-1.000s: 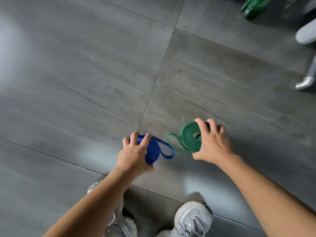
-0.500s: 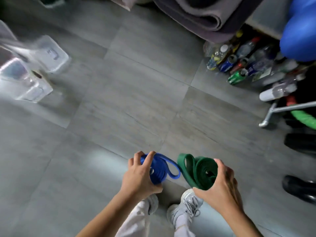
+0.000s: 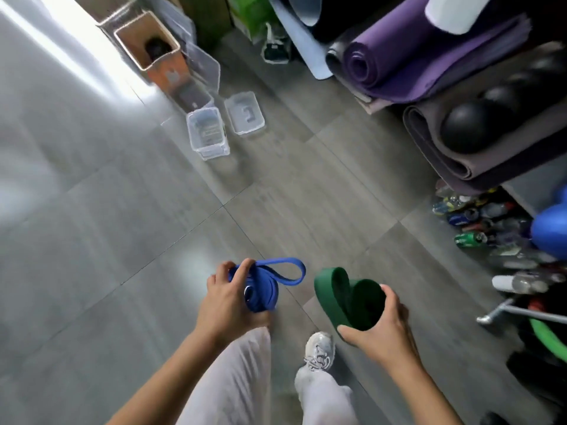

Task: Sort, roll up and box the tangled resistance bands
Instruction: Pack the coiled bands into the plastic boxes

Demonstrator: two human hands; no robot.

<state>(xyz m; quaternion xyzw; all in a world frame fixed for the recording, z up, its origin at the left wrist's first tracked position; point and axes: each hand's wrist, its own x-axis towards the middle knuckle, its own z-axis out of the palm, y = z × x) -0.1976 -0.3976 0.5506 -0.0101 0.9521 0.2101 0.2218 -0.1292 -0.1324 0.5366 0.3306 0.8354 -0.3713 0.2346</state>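
Standing on a grey tiled floor [image 3: 122, 210], I hold a rolled resistance band in each hand, both at about waist height above my legs and one white shoe [image 3: 319, 351]. My left hand [image 3: 225, 305] is closed around the blue band [image 3: 260, 286], fingers curled over the top of the coil and thumb beneath it, with a loose loop of the band sticking out to the right. My right hand [image 3: 380, 329] grips the green band [image 3: 346, 296], a wider and thicker roll, fingers wrapped round its far side and thumb along the near edge; its outer turn stands a little away from the coil. The two rolls are close together but do not touch.

Ahead on the floor sits a small clear plastic box [image 3: 211, 153], open at the top, with a second clear container [image 3: 259, 118] just beside it on the right. Further back stands a tan bin [image 3: 147, 41]. Along the right side lie rolled exercise mats, one of them purple [image 3: 414, 56], a black ball [image 3: 466, 127] resting on a grey mat, and a cluster of drink bottles [image 3: 478, 222] on the floor.
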